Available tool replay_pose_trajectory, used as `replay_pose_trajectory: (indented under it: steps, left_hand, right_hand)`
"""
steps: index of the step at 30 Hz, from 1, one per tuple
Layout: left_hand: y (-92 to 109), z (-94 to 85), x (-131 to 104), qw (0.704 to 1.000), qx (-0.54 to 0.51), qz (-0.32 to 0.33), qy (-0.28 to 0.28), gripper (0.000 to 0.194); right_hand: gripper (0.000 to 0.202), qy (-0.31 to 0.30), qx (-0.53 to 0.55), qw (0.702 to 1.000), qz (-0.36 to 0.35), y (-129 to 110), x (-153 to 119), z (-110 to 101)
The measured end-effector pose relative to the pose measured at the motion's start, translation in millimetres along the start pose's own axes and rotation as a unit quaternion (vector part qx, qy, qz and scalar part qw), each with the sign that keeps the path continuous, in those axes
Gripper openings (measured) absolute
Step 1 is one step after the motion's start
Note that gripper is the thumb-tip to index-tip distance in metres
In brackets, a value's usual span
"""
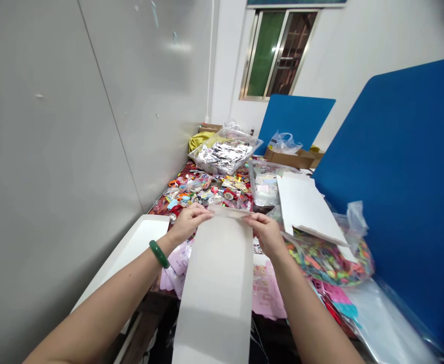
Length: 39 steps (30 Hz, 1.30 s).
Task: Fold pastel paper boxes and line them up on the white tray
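Note:
A long white cardboard box (218,273) stretches from the bottom of the view to the table's near side. My left hand (190,221) pinches the left corner of its far end flap, a green bangle (159,254) on that wrist. On the right corner of the same flap, my right hand (264,230) grips with thumb and fingers. The flap (229,210) stands slightly raised between both hands. Pink printed cards (268,290) lie beneath my right forearm, with more pink cards (178,263) left of the box.
Many small colourful trinkets (210,189) cover the table. A clear bin (225,151) of printed pieces stands behind them. White folded cardboard (309,205) rests over a bag of colourful bits (328,263) at right. Another white box (131,247) lies left, by the grey wall; blue panels (404,177) stand right.

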<state>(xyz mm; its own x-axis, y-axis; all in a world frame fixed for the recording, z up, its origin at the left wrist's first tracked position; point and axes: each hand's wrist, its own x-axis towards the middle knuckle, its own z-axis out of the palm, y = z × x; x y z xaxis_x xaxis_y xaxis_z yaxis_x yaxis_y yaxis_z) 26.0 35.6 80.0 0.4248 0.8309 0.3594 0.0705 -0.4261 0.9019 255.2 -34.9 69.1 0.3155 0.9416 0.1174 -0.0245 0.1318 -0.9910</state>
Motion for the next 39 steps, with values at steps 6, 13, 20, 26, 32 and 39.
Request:
replay_pose_trajectory:
  steps: [6,13,20,26,32,39]
  left_hand:
    - [3,4.4,16,0.996,-0.015,-0.066,-0.055,0.014]
    - [-8,21.6,14,0.995,-0.060,-0.079,-0.030,0.025]
    - [-10,17.7,17,0.972,-0.132,-0.170,-0.095,0.043]
    - [-19,21.0,23,0.973,-0.070,-0.196,-0.104,0.023]
    - [-21,21.2,20,0.980,-0.039,-0.167,-0.106,0.033]
    - [-10,5.6,26,0.960,0.135,-0.121,-0.212,0.037]
  right_hand:
    - [0.037,0.003,0.053,0.999,0.013,-2,-5,-1]
    - [0.033,-0.067,-0.007,0.997,0.027,-6,0,-5]
    - [0.030,-0.093,-0.068,0.993,0.039,-2,9,-10]
    - [0.011,-0.038,-0.195,0.975,-0.104,17,8,0]
    - [0.014,-0.016,-0.399,0.867,-0.300,42,5,1]
    - [0.013,-0.116,-0.520,0.806,-0.258,28,7,5]
